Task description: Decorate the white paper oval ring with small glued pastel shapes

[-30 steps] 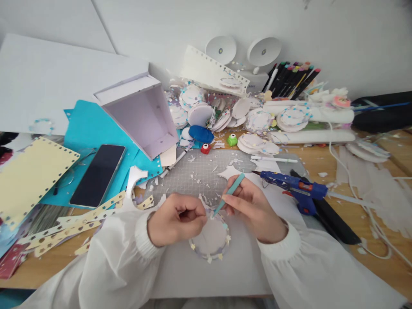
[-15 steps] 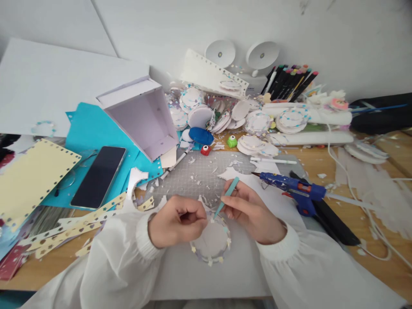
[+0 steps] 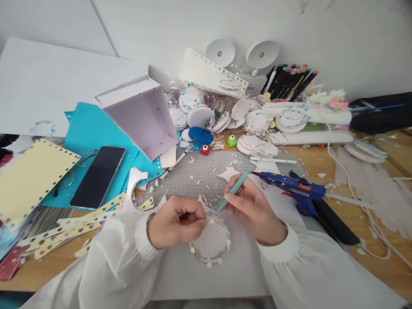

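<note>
My right hand (image 3: 254, 210) grips teal tweezers (image 3: 234, 189) between thumb and fingers, their tip pointing down and left. That tip is at the top edge of a round white paper piece (image 3: 210, 242), which is ringed with small pale yellow, white and blue stars. My left hand (image 3: 178, 221) is closed in a pinch at the upper left of this ring. What its fingertips hold, if anything, is hidden. Under the round piece lies a white sheet (image 3: 180, 274).
A blue glue gun (image 3: 292, 184) lies right of my right hand, its cord trailing behind. Decorated paper discs (image 3: 257, 122) pile up at the back. To the left are a phone (image 3: 98, 178), a lilac box (image 3: 144, 120) and star-punched strips (image 3: 77, 227). Paper scraps dot the grey cutting mat (image 3: 206, 171).
The tweezers lean further over to the right, and their tip has shifted slightly left and up. My left hand stays almost in the same place.
</note>
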The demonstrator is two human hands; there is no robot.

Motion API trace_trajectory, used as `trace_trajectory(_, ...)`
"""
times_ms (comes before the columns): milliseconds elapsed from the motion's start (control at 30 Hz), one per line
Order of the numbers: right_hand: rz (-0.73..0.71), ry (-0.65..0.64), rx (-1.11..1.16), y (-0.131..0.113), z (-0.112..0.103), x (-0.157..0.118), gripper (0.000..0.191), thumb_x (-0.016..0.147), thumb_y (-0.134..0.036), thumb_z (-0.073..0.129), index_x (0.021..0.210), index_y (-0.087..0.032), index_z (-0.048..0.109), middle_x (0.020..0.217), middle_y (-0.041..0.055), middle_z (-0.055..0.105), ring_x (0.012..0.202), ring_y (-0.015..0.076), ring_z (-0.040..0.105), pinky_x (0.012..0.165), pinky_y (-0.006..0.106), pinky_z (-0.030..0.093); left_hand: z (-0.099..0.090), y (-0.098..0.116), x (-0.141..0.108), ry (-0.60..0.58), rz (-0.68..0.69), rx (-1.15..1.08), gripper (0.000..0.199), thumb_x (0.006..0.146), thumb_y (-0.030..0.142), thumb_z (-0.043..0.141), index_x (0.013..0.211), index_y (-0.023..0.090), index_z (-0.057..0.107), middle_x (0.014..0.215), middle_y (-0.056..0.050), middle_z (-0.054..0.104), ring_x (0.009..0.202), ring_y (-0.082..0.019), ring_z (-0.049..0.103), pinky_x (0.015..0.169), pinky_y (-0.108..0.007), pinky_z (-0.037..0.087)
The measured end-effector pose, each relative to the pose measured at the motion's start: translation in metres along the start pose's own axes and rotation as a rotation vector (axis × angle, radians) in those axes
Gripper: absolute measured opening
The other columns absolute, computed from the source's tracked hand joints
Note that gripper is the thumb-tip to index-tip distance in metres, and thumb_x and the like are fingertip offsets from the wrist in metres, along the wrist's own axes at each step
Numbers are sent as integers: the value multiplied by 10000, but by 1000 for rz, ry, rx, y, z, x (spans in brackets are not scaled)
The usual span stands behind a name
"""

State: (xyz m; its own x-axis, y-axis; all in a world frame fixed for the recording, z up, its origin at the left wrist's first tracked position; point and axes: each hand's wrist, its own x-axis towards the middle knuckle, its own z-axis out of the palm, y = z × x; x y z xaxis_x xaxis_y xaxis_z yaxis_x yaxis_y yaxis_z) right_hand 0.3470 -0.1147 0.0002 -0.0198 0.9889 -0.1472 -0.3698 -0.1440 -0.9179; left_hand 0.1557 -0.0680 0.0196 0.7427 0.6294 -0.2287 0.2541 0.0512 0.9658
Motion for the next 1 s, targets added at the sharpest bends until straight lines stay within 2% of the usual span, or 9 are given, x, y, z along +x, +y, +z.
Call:
trace_trajectory(267, -49, -55, -51, -1, 1, -2, 235, 805, -300, 691, 860, -212, 479, 726, -49, 553, 556, 61, 532, 512, 198, 426, 0, 0, 0, 4, -4, -18, 176, 695, 230, 551, 559, 136, 490, 462, 54, 346, 411, -44, 237, 379, -199, 187)
trace_trajectory(500, -59, -31, -55, 1, 2, -1, 249, 787, -289, 711, 843, -208, 483, 703, -53, 564, 530, 54, 536, 497, 190, 434, 0, -1, 0, -6, -6, -17, 175, 691, 233, 558, 564, 133, 491, 467, 52, 352, 418, -45, 241, 383, -197, 191)
trace_trajectory(633, -8, 0, -14, 0, 4, -1, 286, 749, -307, 742, 823, -207, 484, 668, -60, 559, 510, 55, 533, 476, 186, 411, 0, -1, 0, -4, -1, -23, 176, 692, 226, 561, 562, 137, 483, 473, 47, 365, 421, -47, 254, 387, -196, 197)
trace_trajectory(867, 185, 70, 91, -4, 9, -3, 344, 679, -309, 786, 802, -214, 479, 511, -85, 530, 473, 64, 494, 500, 195, 382, 0, -1, 0, -18, 12, -44, 156, 671, 190, 576, 557, 138, 482, 468, 66, 343, 420, -37, 229, 385, -183, 188)
trace_trajectory(1000, 217, 98, 110, -5, 9, -2, 373, 646, -308, 803, 799, -213, 477, 500, -84, 533, 453, 68, 478, 491, 203, 356, 0, -3, 0, -33, 16, -42, 139, 663, 163, 580, 559, 136, 492, 464, 65, 352, 417, -38, 240, 384, -180, 188)
